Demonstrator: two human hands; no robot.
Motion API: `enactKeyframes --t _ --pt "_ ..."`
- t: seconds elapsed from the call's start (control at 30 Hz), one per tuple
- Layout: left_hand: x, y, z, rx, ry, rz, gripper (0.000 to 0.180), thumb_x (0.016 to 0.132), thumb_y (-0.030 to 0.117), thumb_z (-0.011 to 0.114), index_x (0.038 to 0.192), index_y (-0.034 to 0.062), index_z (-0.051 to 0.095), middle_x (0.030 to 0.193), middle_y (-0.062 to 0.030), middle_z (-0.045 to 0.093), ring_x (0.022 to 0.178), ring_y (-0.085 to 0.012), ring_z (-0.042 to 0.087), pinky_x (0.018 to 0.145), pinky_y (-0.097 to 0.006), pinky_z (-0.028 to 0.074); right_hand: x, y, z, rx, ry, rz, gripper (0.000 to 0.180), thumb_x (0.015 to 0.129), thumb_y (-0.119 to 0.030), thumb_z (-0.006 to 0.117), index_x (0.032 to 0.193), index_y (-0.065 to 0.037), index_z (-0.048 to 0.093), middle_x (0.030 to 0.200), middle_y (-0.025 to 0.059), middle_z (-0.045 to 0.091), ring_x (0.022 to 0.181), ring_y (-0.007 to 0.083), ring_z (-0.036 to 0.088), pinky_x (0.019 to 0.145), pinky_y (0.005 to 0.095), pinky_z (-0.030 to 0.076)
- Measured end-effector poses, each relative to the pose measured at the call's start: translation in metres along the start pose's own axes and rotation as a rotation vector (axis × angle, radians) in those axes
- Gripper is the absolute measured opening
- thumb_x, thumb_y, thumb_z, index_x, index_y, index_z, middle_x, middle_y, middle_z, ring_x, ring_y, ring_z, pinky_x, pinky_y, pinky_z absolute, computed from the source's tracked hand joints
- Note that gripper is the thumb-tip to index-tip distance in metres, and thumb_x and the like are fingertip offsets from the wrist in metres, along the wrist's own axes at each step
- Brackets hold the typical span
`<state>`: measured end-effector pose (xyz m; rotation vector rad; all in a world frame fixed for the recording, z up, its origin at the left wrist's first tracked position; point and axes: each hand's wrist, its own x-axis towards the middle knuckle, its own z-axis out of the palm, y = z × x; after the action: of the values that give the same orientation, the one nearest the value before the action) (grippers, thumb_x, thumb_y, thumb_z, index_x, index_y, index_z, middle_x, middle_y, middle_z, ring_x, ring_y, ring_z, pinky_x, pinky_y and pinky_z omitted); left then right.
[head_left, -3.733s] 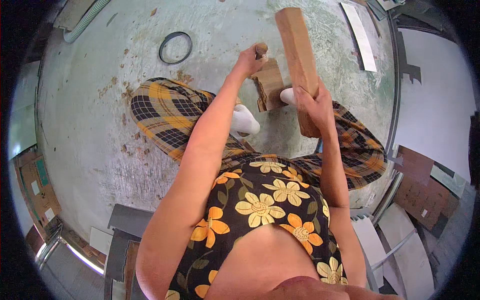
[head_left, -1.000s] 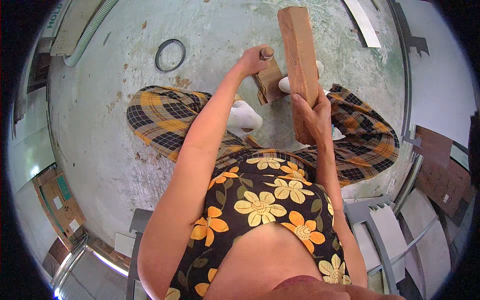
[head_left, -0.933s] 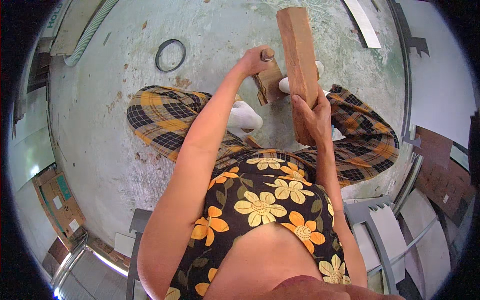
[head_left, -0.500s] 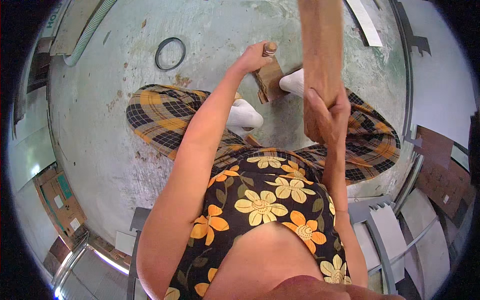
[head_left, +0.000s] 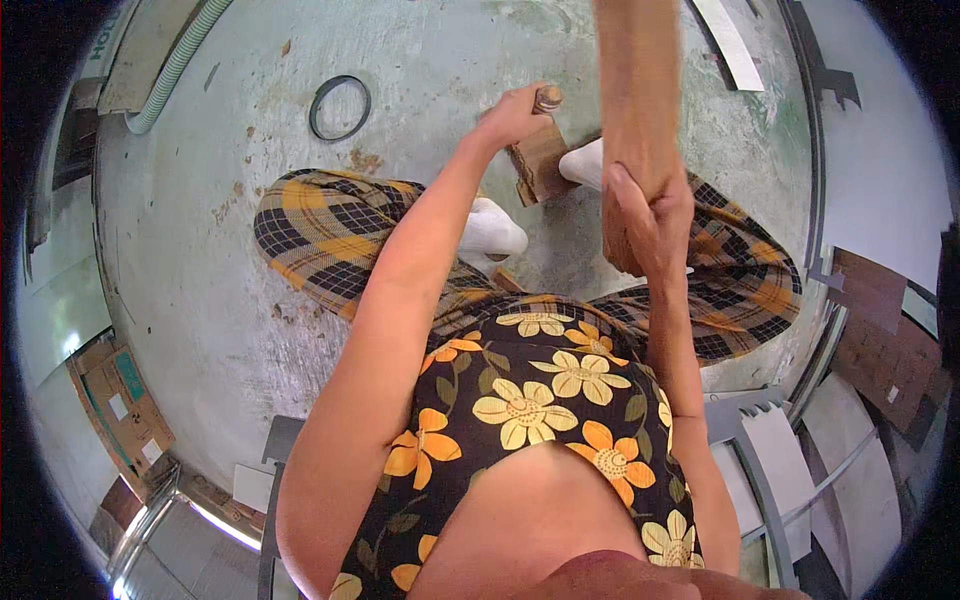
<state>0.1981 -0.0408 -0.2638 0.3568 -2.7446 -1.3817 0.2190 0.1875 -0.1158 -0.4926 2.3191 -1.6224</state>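
My left hand is closed around a wooden tool handle that stands on a small wooden block on the concrete floor. The block lies between my feet in white socks. My right hand grips the lower end of a long wooden plank, held upright and lifted above the block. The plank's top runs out of the picture. What the tool's tip looks like is hidden behind my hand and the block.
A dark ring lies on the floor to the left, with a ribbed hose beyond it. Cardboard boxes sit at the left rim, flat brown boards and grey metal parts at the right, and a pale strip at top right.
My right hand has lifted the long plank up and toward me, so its top now leaves the picture. My left hand stays on the tool at the block.
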Motion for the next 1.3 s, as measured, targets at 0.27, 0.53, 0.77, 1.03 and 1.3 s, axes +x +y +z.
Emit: enactKeyframes --t 0.27,0.53,0.77,1.03,1.3 --pt "0.023 -0.024 0.014 -0.298 -0.079 0.018 0.055 0.074 0.02 0.071 0.123 0.0031 0.054 0.112 -0.0184 0.064 0.106 -0.0316 0.061 0.093 -0.038 0.047 0.012 0.048 0.014 -0.228 -0.131 0.1 0.049 0.083 -0.023 0.067 0.123 0.002 0.052 0.105 0.0149 0.065 0.095 0.0167 0.06 0.083 0.0316 0.047" --pt "0.011 0.0 0.013 -0.031 -0.029 -0.015 0.045 0.075 0.014 0.061 0.118 0.0034 0.058 0.107 -0.0203 0.066 0.102 -0.0356 0.062 0.085 -0.04 0.05 0.009 0.038 0.007 -0.006 0.083 -0.009 0.051 0.083 -0.021 0.067 0.126 0.002 0.05 0.102 0.0159 0.065 0.096 0.0175 0.06 0.083 0.0296 0.047" --pt "0.012 -0.002 0.018 -0.06 -0.063 0.013 0.051 0.073 0.022 0.069 0.119 0.0032 0.058 0.108 -0.0187 0.066 0.101 -0.0308 0.064 0.087 -0.038 0.05 0.01 0.038 -0.001 0.091 0.061 0.046 0.05 0.084 -0.022 0.067 0.125 0.001 0.051 0.104 0.0156 0.066 0.09 0.0185 0.062 0.079 0.0319 0.049" --pt "0.015 -0.012 0.032 -0.095 -0.083 -0.016 0.051 0.073 0.023 0.07 0.118 0.0027 0.059 0.11 -0.0177 0.066 0.101 -0.0276 0.064 0.087 -0.036 0.05 0.016 0.07 0.013 -0.298 -0.015 0.061 0.054 0.084 -0.034 0.063 0.123 0.002 0.05 0.103 0.0271 0.064 0.093 0.0294 0.064 0.079 0.039 0.049" --pt "0.014 -0.005 0.016 0.056 -0.049 -0.038 0.046 0.077 0.022 0.071 0.118 0.0034 0.059 0.112 -0.0167 0.066 0.107 -0.0275 0.062 0.091 -0.036 0.049 0.015 0.017 0.002 0.134 0.238 -0.125 0.047 0.083 -0.023 0.066 0.121 0.002 0.052 0.095 0.0174 0.066 0.089 0.0185 0.062 0.077 0.0328 0.049"
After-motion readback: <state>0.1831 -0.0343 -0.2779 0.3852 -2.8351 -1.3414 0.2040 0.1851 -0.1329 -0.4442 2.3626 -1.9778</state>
